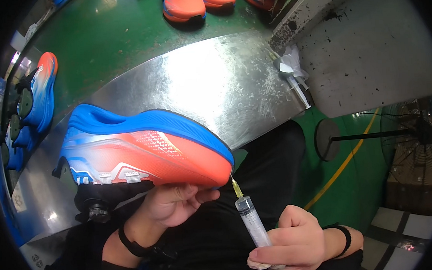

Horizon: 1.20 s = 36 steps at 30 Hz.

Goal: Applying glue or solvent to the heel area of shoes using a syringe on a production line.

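A running shoe point(178, 157), coral and white with a thick blue sole, is held on its side, sole away from me and toe pointing right. My left hand point(173, 204) grips it from below near the forefoot, with some fingers hidden behind the upper. A syringe point(254, 226) with a yellow-based needle and whitish contents is in my right hand point(297, 244), fingers wrapped round its barrel and plunger end. Its needle tip meets the toe, at or very close to the edge between sole and upper. A black knob-like part point(98, 213) shows below the shoe's heel side.
A shiny metal bench plate point(252, 78) lies beyond the shoe. At its right end rest another syringe point(298, 91) and crumpled white paper point(292, 63). More shoes stand left point(45, 93) and at the far side point(184, 5) on a green surface. A grey panel point(374, 51) rises right.
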Each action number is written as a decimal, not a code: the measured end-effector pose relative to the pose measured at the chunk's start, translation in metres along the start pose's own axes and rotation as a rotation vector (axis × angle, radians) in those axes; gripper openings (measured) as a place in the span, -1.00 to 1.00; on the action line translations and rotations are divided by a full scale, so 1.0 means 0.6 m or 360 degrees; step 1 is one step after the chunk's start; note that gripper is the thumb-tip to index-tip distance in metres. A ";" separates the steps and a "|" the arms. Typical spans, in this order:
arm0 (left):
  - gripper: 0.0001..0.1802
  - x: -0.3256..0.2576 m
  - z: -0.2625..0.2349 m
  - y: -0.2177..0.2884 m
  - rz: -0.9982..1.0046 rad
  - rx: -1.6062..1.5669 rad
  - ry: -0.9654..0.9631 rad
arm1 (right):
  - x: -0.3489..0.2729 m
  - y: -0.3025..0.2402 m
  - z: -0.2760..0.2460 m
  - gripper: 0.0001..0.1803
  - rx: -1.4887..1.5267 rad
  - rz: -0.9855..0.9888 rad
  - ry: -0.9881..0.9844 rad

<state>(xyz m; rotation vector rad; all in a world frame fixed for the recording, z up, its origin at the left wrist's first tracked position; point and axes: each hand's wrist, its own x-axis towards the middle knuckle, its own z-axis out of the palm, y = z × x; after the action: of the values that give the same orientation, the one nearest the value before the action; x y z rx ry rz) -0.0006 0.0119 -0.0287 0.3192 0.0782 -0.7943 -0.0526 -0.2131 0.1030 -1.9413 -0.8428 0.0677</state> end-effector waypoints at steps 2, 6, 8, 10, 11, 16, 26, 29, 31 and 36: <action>-0.65 0.005 0.010 -0.001 0.0038 0.0048 0.0013 | -0.001 0.000 0.001 -0.59 -0.0099 -0.0007 -0.0035; -0.67 0.010 0.010 -0.002 0.0071 -0.0026 -0.0004 | -0.007 0.008 0.016 -0.60 -0.0426 0.0004 -0.0079; -0.68 0.012 0.011 -0.001 0.0057 -0.0029 0.0022 | -0.011 0.011 0.027 -0.58 -0.0552 0.0005 -0.0028; -0.68 0.013 0.018 0.001 0.0056 -0.0037 0.0049 | -0.011 0.016 0.035 -0.65 -0.0649 -0.0032 0.0064; -0.68 0.013 0.020 0.001 0.0057 -0.0043 0.0077 | -0.011 0.018 0.037 -0.65 -0.0647 -0.0035 0.0063; -0.64 0.012 0.021 -0.002 0.0080 -0.0098 0.0072 | -0.010 0.028 0.049 -0.67 -0.0828 -0.0135 0.0092; -0.48 0.006 0.037 0.003 0.0043 -0.0123 0.0021 | -0.011 0.051 0.067 -0.69 -0.0916 -0.0315 0.0242; -0.47 0.003 0.041 0.004 0.0040 -0.0112 0.0036 | -0.009 0.049 0.070 -0.69 -0.0923 -0.0305 0.0256; -0.47 0.001 0.044 0.004 0.0044 -0.0106 0.0046 | -0.009 0.050 0.072 -0.70 -0.0933 -0.0337 0.0256; -0.46 0.001 0.049 0.004 0.0040 -0.0096 0.0061 | -0.012 0.049 0.071 -0.70 -0.0957 -0.0337 0.0238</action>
<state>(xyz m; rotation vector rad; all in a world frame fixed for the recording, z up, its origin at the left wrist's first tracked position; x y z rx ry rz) -0.0001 0.0040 -0.0001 0.2778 0.1336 -0.7593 -0.0592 -0.1928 0.0553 -2.3538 -1.0417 -0.5043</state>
